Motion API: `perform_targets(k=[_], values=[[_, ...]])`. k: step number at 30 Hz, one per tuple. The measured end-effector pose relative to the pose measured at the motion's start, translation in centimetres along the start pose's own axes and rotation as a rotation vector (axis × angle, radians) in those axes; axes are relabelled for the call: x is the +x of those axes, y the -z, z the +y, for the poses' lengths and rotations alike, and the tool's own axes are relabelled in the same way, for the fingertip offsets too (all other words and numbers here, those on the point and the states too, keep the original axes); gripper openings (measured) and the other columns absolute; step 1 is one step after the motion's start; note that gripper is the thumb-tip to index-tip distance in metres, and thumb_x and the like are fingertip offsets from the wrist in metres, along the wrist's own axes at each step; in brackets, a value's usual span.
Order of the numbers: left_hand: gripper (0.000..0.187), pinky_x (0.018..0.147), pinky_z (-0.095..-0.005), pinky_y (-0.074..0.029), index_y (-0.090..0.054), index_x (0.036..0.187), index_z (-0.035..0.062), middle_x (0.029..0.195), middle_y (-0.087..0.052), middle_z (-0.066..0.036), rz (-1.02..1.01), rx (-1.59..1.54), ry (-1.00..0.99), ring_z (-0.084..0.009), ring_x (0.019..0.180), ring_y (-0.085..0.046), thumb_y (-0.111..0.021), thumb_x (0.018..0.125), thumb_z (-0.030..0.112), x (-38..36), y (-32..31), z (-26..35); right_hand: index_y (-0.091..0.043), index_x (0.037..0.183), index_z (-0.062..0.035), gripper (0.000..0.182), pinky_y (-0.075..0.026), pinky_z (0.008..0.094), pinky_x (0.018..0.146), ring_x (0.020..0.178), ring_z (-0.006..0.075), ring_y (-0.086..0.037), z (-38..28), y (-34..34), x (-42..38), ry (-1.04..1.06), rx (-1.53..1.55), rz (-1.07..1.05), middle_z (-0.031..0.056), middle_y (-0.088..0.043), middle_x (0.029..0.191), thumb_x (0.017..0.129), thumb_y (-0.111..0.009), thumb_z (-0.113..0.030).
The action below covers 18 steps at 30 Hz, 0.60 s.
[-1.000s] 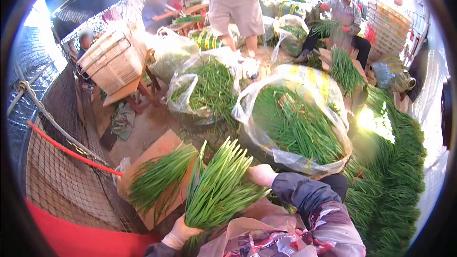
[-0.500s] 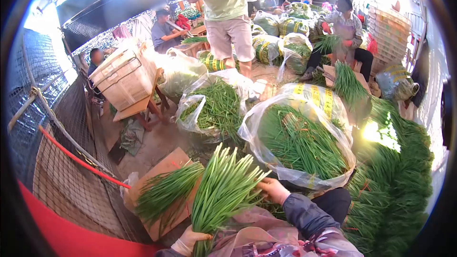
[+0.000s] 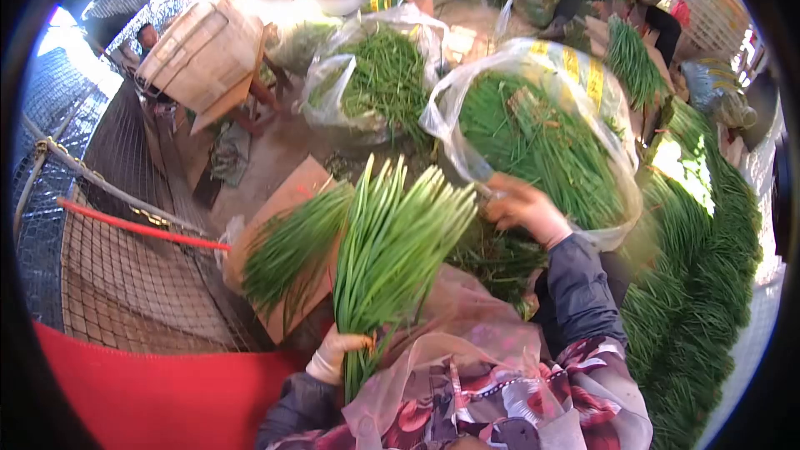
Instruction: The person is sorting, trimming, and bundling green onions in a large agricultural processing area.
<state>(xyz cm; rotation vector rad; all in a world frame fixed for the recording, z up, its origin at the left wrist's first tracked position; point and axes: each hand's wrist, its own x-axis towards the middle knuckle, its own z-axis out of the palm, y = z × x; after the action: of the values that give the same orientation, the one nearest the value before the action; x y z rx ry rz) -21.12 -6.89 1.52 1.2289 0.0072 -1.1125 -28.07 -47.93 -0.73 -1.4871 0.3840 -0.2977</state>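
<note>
A thick bunch of green chives point(image 3: 392, 250) fans upward, its pale cut ends on top. My left hand point(image 3: 340, 354), in a light glove, is closed round the lower part of the bunch. Right of the pale ends is my right hand point(image 3: 532, 210), its fingers bent and smeared by motion; I cannot tell whether it holds anything. It overlaps the near edge of a clear plastic bag point(image 3: 446, 129) full of greens. Another chive bunch point(image 3: 296, 242) lies on a tilted board point(image 3: 304, 179) to the left.
Long rows of stacked chives point(image 3: 692, 283) run along the right. A second open bag of greens point(image 3: 379, 75) stands ahead, and a white crate point(image 3: 204, 54) sits on a wooden stand. Netting point(image 3: 125, 275) and a red bar point(image 3: 142, 225) border the left. Other people work farther back.
My right hand has left the bunch's pale ends and moved right, toward the open bag. My left hand still grips the bunch. The view has tilted down.
</note>
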Motion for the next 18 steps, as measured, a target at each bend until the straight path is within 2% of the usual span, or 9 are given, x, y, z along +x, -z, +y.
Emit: perform_targets(k=[1,2,3,7,11,13,15,17,18], values=[[0.038,0.063,-0.0314,-0.051,-0.058,0.107,-0.0010,0.085,-0.062,-0.009,-0.017,0.018,-0.023,-0.0196,0.070,-0.061,-0.068,0.071,0.004,0.6,0.6,-0.2,-0.065,0.109,0.0017,0.030,-0.051,0.0266,0.071,0.070,0.0112,-0.064,1.2,-1.0,-1.0,-0.040,-0.202,-0.269,0.0076,-0.068,0.077,0.087,-0.064,-0.019],[0.039,0.063,-0.0317,-0.051,-0.058,0.108,-0.0009,0.085,-0.062,-0.009,-0.025,-0.043,-0.003,-0.0196,0.069,-0.061,-0.068,0.071,0.004,0.7,0.5,-0.1,-0.067,0.103,0.0033,0.025,-0.052,0.0273,0.073,0.072,0.0123,-0.065,2.5,-1.6,-1.3,-0.275,-0.189,-0.416,0.0084,-0.069,0.079,0.085,-0.066,-0.015],[0.040,0.063,-0.0320,-0.051,-0.058,0.109,-0.0008,0.085,-0.062,-0.009,-0.032,-0.104,0.017,-0.0196,0.069,-0.061,-0.068,0.071,0.004,0.7,0.5,-0.1,-0.068,0.098,0.0036,0.019,-0.053,0.0277,0.074,0.072,0.0135,-0.066,2.2,-2.0,-1.4,-0.280,-0.339,-0.365,0.0088,-0.069,0.078,0.085,-0.060,-0.007],[0.039,0.059,-0.0317,-0.050,-0.058,0.106,-0.0018,0.084,-0.062,-0.010,0.000,-0.094,0.010,-0.0193,0.066,-0.061,-0.069,0.069,0.005,1.0,1.5,-0.8,-0.066,0.105,0.0003,0.026,-0.052,0.0245,0.070,0.071,0.0129,-0.065,4.6,-0.1,2.1,-0.027,0.039,0.120,0.0049,-0.070,0.086,0.086,-0.050,-0.001],[0.039,0.058,-0.0318,-0.050,-0.058,0.105,-0.0023,0.082,-0.062,-0.011,0.007,-0.097,-0.004,-0.0197,0.064,-0.060,-0.070,0.069,0.005,1.2,1.4,-1.0,-0.066,0.103,0.0018,0.019,-0.051,0.0228,0.065,0.066,0.0102,-0.062,-2.4,-3.4,1.4,-0.270,-0.065,-0.075,0.0055,-0.067,0.078,0.091,-0.056,-0.008],[0.039,0.054,-0.0303,-0.047,-0.059,0.104,-0.0029,0.076,-0.061,-0.011,0.034,-0.086,-0.021,-0.0196,0.061,-0.058,-0.071,0.069,0.011,1.4,1.2,-0.9,-0.069,0.095,-0.0047,0.016,-0.050,0.0243,0.061,0.065,0.0125,-0.062,-0.7,-5.5,1.7,-0.017,0.048,-0.039,0.0041,-0.067,0.077,0.087,-0.064,-0.018],[0.039,0.055,-0.0313,-0.049,-0.058,0.104,-0.0026,0.078,-0.062,-0.011,0.023,-0.105,-0.013,-0.0202,0.062,-0.059,-0.071,0.069,0.008,1.5,1.7,-1.0,-0.072,0.088,-0.0101,0.020,-0.051,0.0334,0.069,0.074,0.0202,-0.063,-1.0,-6.1,2.8,0.419,-0.609,0.075,0.0055,-0.067,0.078,0.078,-0.073,-0.028],[0.040,0.057,-0.0322,-0.050,-0.058,0.105,-0.0023,0.081,-0.062,-0.011,0.012,-0.117,-0.002,-0.0208,0.063,-0.060,-0.072,0.068,0.006,1.3,2.3,-1.2,-0.072,0.078,-0.0125,0.030,-0.046,0.0429,0.082,0.092,0.0280,-0.061,-2.0,-7.5,3.8,0.512,-1.026,0.014,0.0074,-0.067,0.088,0.066,-0.078,-0.040],[0.040,0.057,-0.0323,-0.050,-0.058,0.105,-0.0022,0.081,-0.062,-0.011,-0.004,-0.130,0.000,-0.0208,0.063,-0.060,-0.072,0.068,0.006,1.4,2.4,-1.3,-0.071,0.090,-0.0117,0.052,-0.039,0.0466,0.094,0.112,0.0309,-0.053,-1.1,-8.2,4.5,0.436,-1.167,0.020,0.0092,-0.064,0.107,0.058,-0.078,-0.052]])
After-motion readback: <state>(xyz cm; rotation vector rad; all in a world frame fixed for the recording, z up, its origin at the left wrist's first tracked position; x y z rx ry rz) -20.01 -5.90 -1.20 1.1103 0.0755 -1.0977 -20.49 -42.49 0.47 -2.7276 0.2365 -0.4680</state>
